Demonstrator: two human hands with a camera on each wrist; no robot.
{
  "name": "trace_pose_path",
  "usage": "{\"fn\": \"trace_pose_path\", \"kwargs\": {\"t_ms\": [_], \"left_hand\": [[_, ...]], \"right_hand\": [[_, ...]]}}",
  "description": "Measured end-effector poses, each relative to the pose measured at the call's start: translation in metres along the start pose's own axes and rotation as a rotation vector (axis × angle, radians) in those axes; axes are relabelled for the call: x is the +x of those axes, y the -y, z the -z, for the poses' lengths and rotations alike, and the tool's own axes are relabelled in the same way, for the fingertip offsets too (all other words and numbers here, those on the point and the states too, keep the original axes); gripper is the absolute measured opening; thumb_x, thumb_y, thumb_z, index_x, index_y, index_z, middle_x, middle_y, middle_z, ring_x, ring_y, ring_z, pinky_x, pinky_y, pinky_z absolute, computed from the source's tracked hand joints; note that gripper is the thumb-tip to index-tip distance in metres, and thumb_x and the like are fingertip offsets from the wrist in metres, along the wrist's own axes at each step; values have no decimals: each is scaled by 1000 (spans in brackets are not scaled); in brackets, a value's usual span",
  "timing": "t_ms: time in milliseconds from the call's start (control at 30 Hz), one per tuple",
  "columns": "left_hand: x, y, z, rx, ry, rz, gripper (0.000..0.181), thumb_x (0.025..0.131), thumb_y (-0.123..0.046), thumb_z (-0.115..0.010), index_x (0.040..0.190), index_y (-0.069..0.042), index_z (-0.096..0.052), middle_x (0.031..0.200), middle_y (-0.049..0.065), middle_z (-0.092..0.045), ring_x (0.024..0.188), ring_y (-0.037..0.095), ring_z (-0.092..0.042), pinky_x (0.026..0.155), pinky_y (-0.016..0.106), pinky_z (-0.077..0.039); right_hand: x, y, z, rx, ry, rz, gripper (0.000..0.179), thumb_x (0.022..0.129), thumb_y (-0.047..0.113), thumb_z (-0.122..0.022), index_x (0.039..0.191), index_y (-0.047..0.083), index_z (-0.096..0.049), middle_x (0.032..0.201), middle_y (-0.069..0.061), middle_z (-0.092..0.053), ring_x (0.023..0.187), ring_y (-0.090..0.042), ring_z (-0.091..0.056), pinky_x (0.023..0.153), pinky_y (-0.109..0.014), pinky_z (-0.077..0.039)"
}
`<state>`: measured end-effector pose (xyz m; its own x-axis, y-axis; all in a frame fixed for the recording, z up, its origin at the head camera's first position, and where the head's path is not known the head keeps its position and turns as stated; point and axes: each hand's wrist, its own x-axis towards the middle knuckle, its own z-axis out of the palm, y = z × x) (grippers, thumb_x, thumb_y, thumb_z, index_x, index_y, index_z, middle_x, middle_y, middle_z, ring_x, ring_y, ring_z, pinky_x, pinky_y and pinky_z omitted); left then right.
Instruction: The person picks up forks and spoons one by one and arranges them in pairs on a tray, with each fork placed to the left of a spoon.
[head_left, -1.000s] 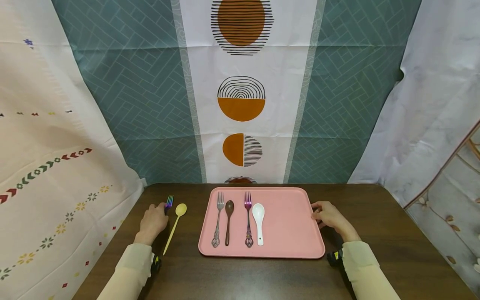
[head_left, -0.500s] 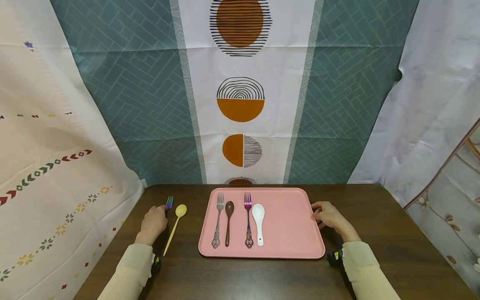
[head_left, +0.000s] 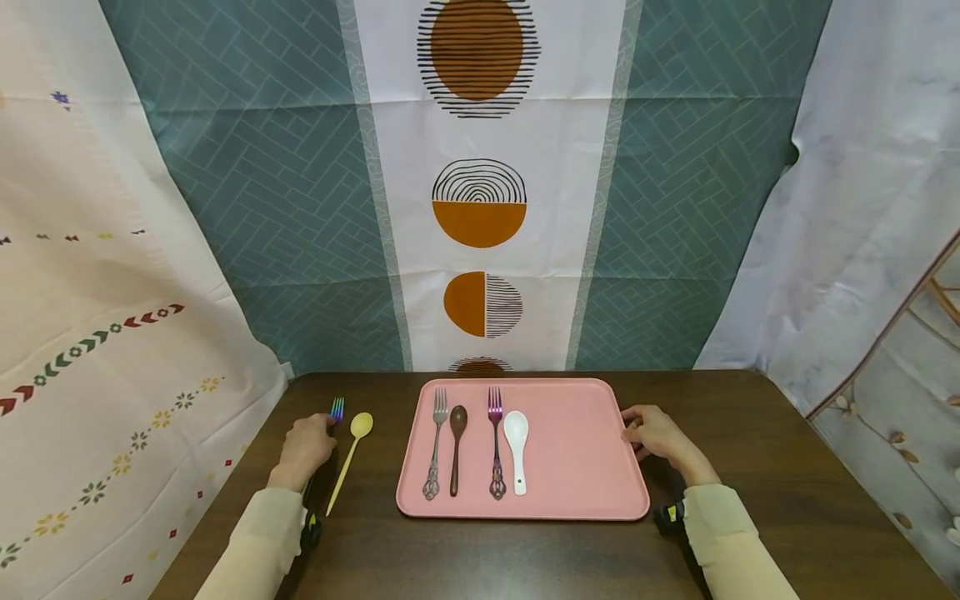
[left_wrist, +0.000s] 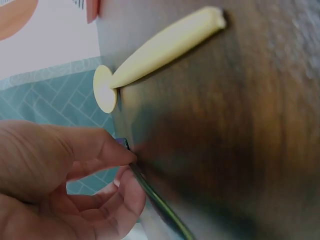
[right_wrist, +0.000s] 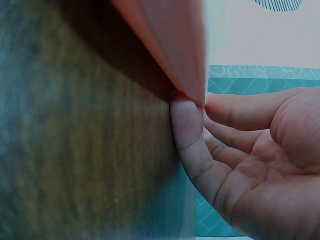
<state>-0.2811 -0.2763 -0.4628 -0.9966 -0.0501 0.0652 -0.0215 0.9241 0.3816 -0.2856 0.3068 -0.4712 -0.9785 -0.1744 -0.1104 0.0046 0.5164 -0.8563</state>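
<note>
At the left of the table my left hand [head_left: 307,446] pinches an iridescent rainbow fork [head_left: 337,409] between thumb and fingers. In the left wrist view the fork's dark, thin handle [left_wrist: 162,205] slants down past the fingertips, close over the wood. A yellow spoon [head_left: 351,457] lies just right of that hand. My right hand [head_left: 660,433] holds the right rim of a pink tray [head_left: 577,450], its thumb and a finger on either side of the edge in the right wrist view. On the tray lie a silver fork [head_left: 437,446], a brown spoon [head_left: 456,446], a purple fork [head_left: 496,442] and a white spoon [head_left: 517,450].
The dark wooden table [head_left: 480,558] ends at a hanging patterned cloth [head_left: 480,250] behind. A cream embroidered cloth [head_left: 112,375] drapes along the left side, and a pale cloth [head_left: 847,275] along the right.
The left hand has shifted slightly, and the rainbow fork's handle end now shows below it. The right hand stays on the tray's rim. The head view has tilted up slightly.
</note>
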Motion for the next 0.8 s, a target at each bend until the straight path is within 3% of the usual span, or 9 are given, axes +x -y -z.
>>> {"fn": "trace_pose_path", "kwargs": {"t_ms": [233,800], "left_hand": [[-1,4,-2,-29,-12,26,40,88,-2,-66,126,10,-67,122,38,-64,92,57,-65,72,63,-52],[-1,-9,3,-26,-29,19,42,90,-2,-66,131,8,-66,126,37,-63,91,54,-66,72,63,-53]], "right_hand": [[0,0,-1,2,1,-1,45,93,-6,-58,133,-24,-48,88,-18,-61,71,-24,-66,65,-44,-62],[1,0,0,-16,-12,-9,44,93,-6,-59,133,-23,-50,87,-18,-61,70,-24,-67,65,-43,-62]]}}
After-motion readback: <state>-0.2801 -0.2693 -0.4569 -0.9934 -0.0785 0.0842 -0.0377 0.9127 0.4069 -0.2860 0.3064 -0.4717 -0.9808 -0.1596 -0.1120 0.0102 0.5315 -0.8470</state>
